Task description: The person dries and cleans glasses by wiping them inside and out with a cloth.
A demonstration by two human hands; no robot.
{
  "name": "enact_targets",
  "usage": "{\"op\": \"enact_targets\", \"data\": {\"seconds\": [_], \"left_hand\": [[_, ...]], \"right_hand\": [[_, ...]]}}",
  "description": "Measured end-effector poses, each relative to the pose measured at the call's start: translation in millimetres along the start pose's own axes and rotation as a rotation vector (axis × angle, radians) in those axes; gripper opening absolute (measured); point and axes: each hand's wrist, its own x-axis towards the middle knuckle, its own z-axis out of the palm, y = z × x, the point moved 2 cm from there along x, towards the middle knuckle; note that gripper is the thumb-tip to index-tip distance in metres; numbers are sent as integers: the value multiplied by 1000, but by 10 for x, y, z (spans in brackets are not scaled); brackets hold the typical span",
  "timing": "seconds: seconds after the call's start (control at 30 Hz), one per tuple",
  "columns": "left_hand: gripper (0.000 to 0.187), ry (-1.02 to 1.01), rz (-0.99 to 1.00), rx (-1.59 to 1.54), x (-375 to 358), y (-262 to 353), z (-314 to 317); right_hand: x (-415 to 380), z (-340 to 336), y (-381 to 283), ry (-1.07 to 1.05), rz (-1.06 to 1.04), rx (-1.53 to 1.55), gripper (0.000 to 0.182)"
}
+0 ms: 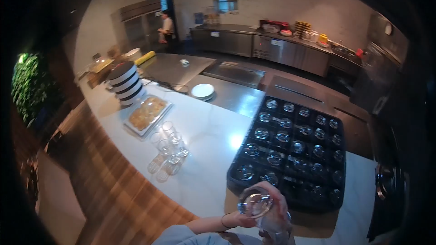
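Observation:
A clear drinking glass [255, 203] is held at the near edge of the black glass rack, its round end facing me. My left hand [244, 219], with a dark band at the wrist, closes on its lower side. Fingers that look like my right hand's [278, 196] curl around its far right side; where the hands meet is partly hidden. More clear glass [276, 227] shows just below, blurred. The black rack [285, 186] stands on the counter with rows of clear glasses [274, 158] in its compartments. To the left, several clear glasses [174, 138] stand grouped together.
A covered tray of food [147, 112] and a black-and-white striped container [126, 83] stand on the white counter [206, 154]. Stacked white plates [202, 91] sit on the steel surface beyond. A person [166, 31] stands far back. A wooden ledge [122, 172] borders the left.

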Motion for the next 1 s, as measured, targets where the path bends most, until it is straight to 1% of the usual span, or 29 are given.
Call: {"op": "enact_targets", "data": {"seconds": [0.07, 0.1, 0.13, 0.2, 0.23, 0.27, 0.33, 0.37, 0.4, 0.47, 0.5, 0.53, 0.57, 0.6, 0.63, 0.67, 0.7, 0.77, 0.8, 0.83, 0.87, 0.93, 0.97, 1.0], "left_hand": [[60, 26, 55, -38, 42, 27, 4], [60, 52, 95, -53, 46, 32, 4], [59, 89, 147, -60, 49, 32, 6], [59, 197, 260, -15, 43, 18, -4], [59, 305, 329, 89, 27, -32, -36], [57, 444, 366, 204, 14, -53, -42], [53, 553, 406, 44, 26, -140, -83], [52, 558, 370, 43, 26, -113, -70], [52, 561, 338, 43, 38, -65, -78], [56, 519, 343, -122, 72, -14, -148], [56, 474, 325, -191, 85, 8, -128], [57, 433, 307, -260, 94, 21, -97], [59, 423, 295, -276, 105, 11, -65], [60, 362, 272, -229, 109, -3, -40], [61, 296, 253, -183, 119, -16, -19], [62, 225, 241, -139, 148, -34, -9], [65, 226, 219, -101, 150, -45, -33], [66, 144, 199, 52, 153, -20, -76], [67, 105, 190, 129, 154, -7, -89], [68, 114, 168, 107, 146, 6, -84], [67, 142, 181, 120, 151, 6, -64], [65, 201, 200, 145, 162, -16, -16], [61, 207, 238, 189, 152, -49, -51], [58, 288, 275, 221, 135, -81, -33]], "right_hand": [[-22, 42, -49, -7, -77, -110, 42], [-61, 72, -79, 7, -149, -194, 40], [-140, 106, -106, 74, -277, -328, 39], [-221, 239, -151, 341, -594, -715, 36], [-194, 370, -161, 597, -740, -913, 23], [-225, 471, -204, 605, -914, -1185, 26], [-281, 606, -195, 610, -1218, -1744, 32], [-279, 587, -168, 562, -1244, -1769, 37], [-266, 604, -214, 367, -1113, -1639, 38], [-290, 671, -351, -9, -849, -1351, 39], [-288, 435, -309, -124, -592, -850, 48], [-236, 387, -294, -395, -532, -493, 65], [-191, 387, -268, -239, -509, -338, 69], [-153, 413, -236, -84, -479, -179, 73], [-127, 494, -210, -89, -387, -183, 72], [-135, 392, -132, -140, -276, -96, 68], [-205, -356, 62, 16, -197, -107, 67], [-195, -376, 111, -49, -98, -68, 62], [-151, -351, 141, -267, -80, -25, 56], [-144, -343, 113, -285, -121, -86, 50], [-124, -152, 44, -301, -163, -146, 45], [-145, 13, -105, 82, -357, -470, 36], [-118, 97, -129, 178, -512, -656, 24], [-101, 106, -124, 262, -649, -751, 17]]}}
